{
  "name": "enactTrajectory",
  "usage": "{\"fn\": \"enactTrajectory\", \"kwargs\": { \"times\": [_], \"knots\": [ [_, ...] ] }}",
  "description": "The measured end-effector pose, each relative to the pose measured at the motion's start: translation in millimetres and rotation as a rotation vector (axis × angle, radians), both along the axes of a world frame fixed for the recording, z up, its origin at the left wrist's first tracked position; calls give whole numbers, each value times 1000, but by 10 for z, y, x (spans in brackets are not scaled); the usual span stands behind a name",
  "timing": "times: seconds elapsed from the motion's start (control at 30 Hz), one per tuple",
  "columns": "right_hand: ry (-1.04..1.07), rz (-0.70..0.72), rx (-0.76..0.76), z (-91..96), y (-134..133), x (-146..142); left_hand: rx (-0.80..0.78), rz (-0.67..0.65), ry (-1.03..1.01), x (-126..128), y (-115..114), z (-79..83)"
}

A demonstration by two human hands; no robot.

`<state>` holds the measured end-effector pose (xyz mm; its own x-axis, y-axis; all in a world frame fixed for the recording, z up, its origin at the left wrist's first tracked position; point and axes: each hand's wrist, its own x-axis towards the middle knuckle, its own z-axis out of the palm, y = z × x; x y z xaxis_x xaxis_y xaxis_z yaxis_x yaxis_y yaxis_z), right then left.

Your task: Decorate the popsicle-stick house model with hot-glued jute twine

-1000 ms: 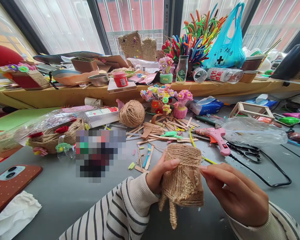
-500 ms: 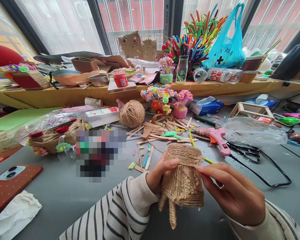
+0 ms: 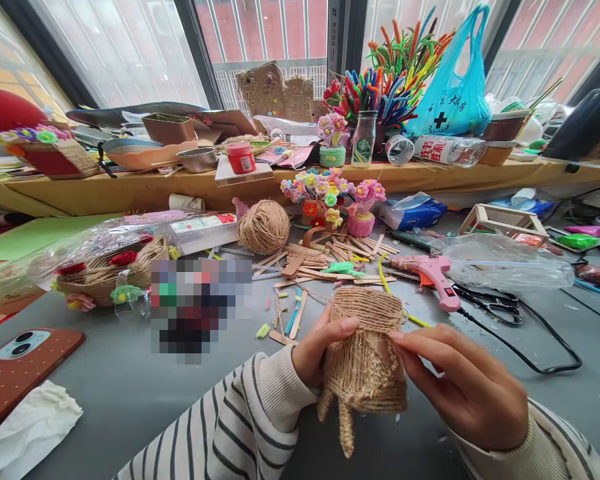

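A small craft piece wound in jute twine point(image 3: 363, 313) is held up over the grey table, with stubby twine-wrapped legs pointing down and a bare brown patch on its front right. My left hand point(image 3: 323, 343) grips it from the left, thumb pressed on the front. At its right edge, my right hand point(image 3: 463, 383) pinches thumb and forefinger at the twine where the upper rows stop; the strand itself is mostly hidden by the fingertips. From behind the piece, a thin strand leads back toward a ball of twine point(image 3: 264, 227).
Wooden craft sticks point(image 3: 325, 260) lie scattered beyond the hands. A pink glue gun point(image 3: 437, 277) with black cable and black scissors point(image 3: 493, 307) lie to the right. At left are a phone point(image 3: 25, 367), crumpled tissue point(image 3: 40, 430) and a flower-trimmed twine basket point(image 3: 100, 283).
My right hand has shifted very slightly left along with its pinch at the craft piece's edge. The left hand's grip looks the same.
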<state>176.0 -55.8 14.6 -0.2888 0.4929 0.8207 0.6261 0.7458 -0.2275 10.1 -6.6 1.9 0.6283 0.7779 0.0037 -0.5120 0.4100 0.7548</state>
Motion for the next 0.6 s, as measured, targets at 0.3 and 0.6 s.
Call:
{"fn": "enactTrajectory", "kwargs": {
  "times": [0.3,0.6],
  "knots": [
    [-12,-15,8,-16,1,1,-17,14,-2,-2,5,-29],
    [-38,-44,21,-4,15,3,5,32,-17,5,2,-14]
  ]
}}
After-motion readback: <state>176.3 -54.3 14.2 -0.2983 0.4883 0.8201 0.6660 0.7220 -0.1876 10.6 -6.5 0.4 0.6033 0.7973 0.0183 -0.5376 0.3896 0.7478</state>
